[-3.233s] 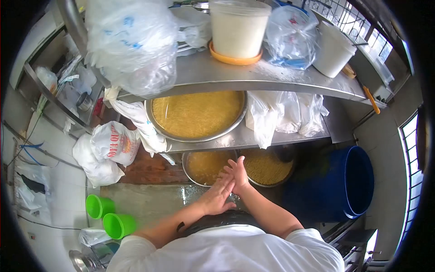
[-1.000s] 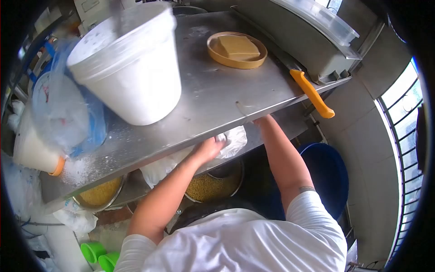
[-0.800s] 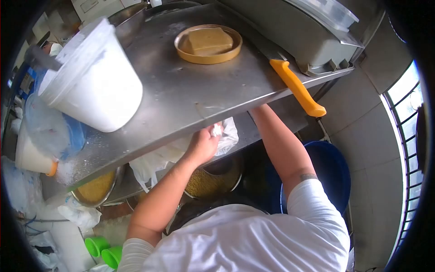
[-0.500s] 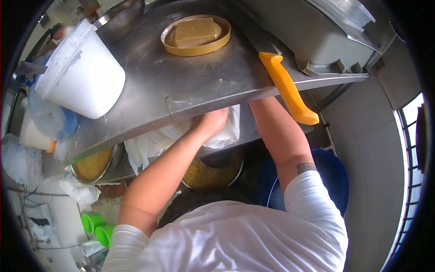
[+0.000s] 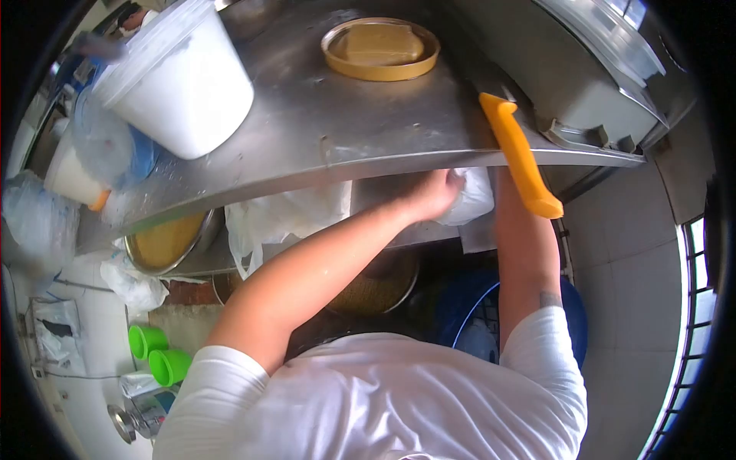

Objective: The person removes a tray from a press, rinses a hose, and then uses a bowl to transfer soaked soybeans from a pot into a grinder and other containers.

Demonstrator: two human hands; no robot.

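Observation:
Under the front edge of the metal table (image 5: 291,130), my left hand (image 5: 437,193) is closed on a white plastic bag (image 5: 471,198). My right forearm reaches beneath the tabletop, and the hand at its end is hidden. Left of my left hand, a larger white bag (image 5: 295,218) lies on the lower shelf. Above my right arm, a knife with an orange handle (image 5: 521,157) rests on the table, its handle sticking out over the edge.
A white bucket (image 5: 188,84) stands at the table's left, and a round lid with a tan block (image 5: 383,44) lies at the back. Grey bin (image 5: 583,92) at right. Below are a bowl of yellow grain (image 5: 165,241), a blue tub (image 5: 571,314) and green cups (image 5: 169,366).
My left hand has moved right, away from the larger bag, and now grips a smaller white bag. The view has shifted, so the table items appear further right.

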